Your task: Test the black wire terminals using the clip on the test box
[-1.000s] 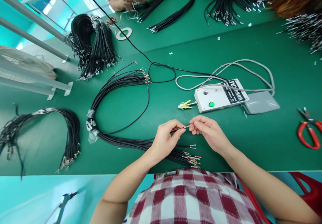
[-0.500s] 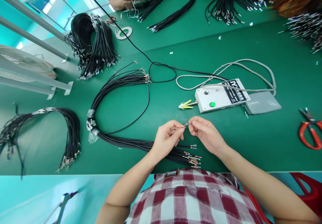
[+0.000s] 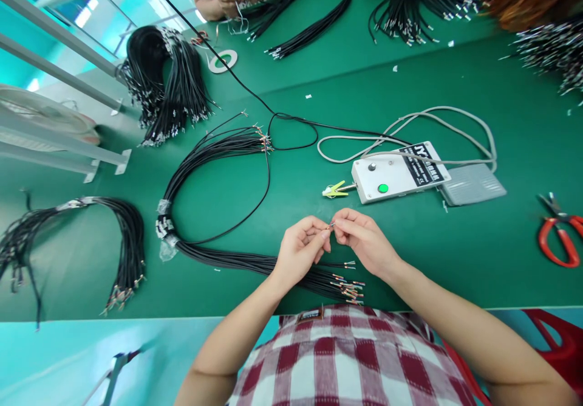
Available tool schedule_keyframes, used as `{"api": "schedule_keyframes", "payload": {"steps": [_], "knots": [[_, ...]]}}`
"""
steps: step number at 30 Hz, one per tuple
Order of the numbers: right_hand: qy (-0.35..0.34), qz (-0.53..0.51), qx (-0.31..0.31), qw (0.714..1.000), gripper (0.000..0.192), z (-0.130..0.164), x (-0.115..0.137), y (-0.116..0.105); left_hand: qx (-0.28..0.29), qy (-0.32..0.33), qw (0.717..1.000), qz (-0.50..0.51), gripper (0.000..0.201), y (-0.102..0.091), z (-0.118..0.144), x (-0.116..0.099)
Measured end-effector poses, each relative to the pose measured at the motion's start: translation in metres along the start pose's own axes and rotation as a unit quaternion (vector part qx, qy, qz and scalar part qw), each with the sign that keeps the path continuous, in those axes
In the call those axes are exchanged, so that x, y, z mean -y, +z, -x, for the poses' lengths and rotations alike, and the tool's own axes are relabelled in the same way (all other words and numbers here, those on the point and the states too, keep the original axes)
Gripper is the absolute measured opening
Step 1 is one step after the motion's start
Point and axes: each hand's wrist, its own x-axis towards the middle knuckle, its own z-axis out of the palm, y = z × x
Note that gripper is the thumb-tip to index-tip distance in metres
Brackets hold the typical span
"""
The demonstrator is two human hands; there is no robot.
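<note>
Head view, left hand [image 3: 298,249] and right hand [image 3: 364,242] apparently pinching wire tip [image 3: 328,227], above cable bundle [image 3: 255,263]

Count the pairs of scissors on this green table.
1: red-handled scissors lie at the table's right edge, right of the grey pedal and partly cut off by the picture's edge. Others may be hidden under cable bundles.

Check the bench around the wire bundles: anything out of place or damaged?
Nothing damaged. Small white scraps lie scattered on the green mat. The red-handled scissors lie open at the right edge. Both hands, left and right, pinch one thin black wire's tip above the taped black wire bundle.
</note>
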Motion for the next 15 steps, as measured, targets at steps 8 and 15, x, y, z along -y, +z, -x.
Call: {"api": "schedule_keyframes", "payload": {"steps": [8, 15], "knots": [[-0.015, -0.001, -0.008, 1.000, 0.021, 0.0025, -0.0032, -0.0055, 0.002, 0.015, 1.000, 0.023, 0.031, -0.0015, -0.0003, 0.0000], [-0.021, 0.010, 0.000, 1.000, 0.023, 0.0008, -0.0034, -0.0030, -0.006, 0.020, 1.000, 0.012, 0.034, 0.0004, -0.0001, -0.0015]]}}
